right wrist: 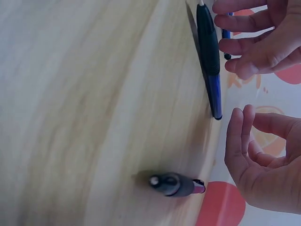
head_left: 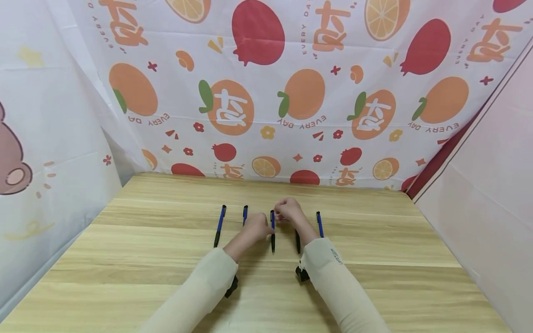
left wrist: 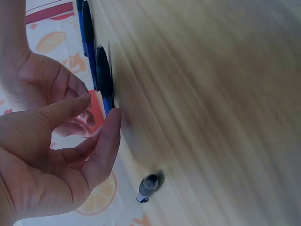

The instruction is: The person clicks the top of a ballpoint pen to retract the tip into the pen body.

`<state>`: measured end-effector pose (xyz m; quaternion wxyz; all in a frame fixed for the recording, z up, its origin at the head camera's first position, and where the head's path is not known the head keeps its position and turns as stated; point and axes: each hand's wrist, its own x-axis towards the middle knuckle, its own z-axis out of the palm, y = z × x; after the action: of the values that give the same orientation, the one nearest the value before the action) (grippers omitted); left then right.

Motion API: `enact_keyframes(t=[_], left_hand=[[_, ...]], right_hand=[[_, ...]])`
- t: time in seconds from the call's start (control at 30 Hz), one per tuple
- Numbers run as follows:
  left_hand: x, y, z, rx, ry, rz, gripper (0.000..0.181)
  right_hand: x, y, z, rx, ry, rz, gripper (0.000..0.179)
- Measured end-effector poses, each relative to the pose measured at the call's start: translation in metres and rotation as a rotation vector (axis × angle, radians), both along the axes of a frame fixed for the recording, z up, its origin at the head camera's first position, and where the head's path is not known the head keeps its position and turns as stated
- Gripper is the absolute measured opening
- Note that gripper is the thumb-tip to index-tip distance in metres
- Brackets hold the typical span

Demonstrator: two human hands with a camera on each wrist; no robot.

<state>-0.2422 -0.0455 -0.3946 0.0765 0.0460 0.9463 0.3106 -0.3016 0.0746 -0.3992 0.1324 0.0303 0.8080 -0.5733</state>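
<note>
Blue-and-black pens lie spaced in a row on the table. The middle pen [head_left: 272, 238] points its tip toward me, with a hand on either side. My left hand [head_left: 255, 226] is at its left, loosely curved, fingertips right at the barrel; in the left wrist view a fingertip overlaps a pen [left wrist: 104, 75]. This hand partly covers another pen [head_left: 245, 211]. My right hand [head_left: 289, 210] hovers by the middle pen's upper end, fingers bent with nothing between them. Its wrist hides part of a further pen [head_left: 298, 243]. The right wrist view shows the right hand [right wrist: 263, 165] below the left.
Outer pens lie at the left [head_left: 219, 226] and right [head_left: 320, 224] of the row. A fruit-print curtain [head_left: 266, 101] hangs behind the wooden table [head_left: 374, 286]. Pale sheets [head_left: 487, 138] flank both sides. Dark wrist cameras [head_left: 302, 274] sit under the sleeves.
</note>
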Motion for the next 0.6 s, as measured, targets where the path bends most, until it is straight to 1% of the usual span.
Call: enact_keyframes(t=[0.07,0.17,0.4,0.5,0.6], left_hand=[[-0.001,0.004,-0.002,0.001,-0.023,0.011,0.029],[-0.003,0.007,-0.006,-0.026,-0.038,0.025,0.027],[-0.004,0.011,-0.009,-0.111,0.000,0.037,0.037],[-0.003,0.013,-0.009,-0.119,-0.003,0.036,0.038],[-0.002,0.014,-0.007,-0.097,-0.016,0.041,0.035]], right_hand=[[0.000,0.001,-0.001,-0.010,-0.008,-0.006,0.014],[-0.001,0.003,-0.003,-0.018,-0.013,-0.013,0.013],[-0.003,0.004,-0.007,-0.015,-0.005,-0.018,0.009],[-0.002,0.004,-0.009,-0.018,-0.005,-0.019,0.010],[-0.002,0.003,-0.010,-0.026,-0.009,-0.021,0.011]])
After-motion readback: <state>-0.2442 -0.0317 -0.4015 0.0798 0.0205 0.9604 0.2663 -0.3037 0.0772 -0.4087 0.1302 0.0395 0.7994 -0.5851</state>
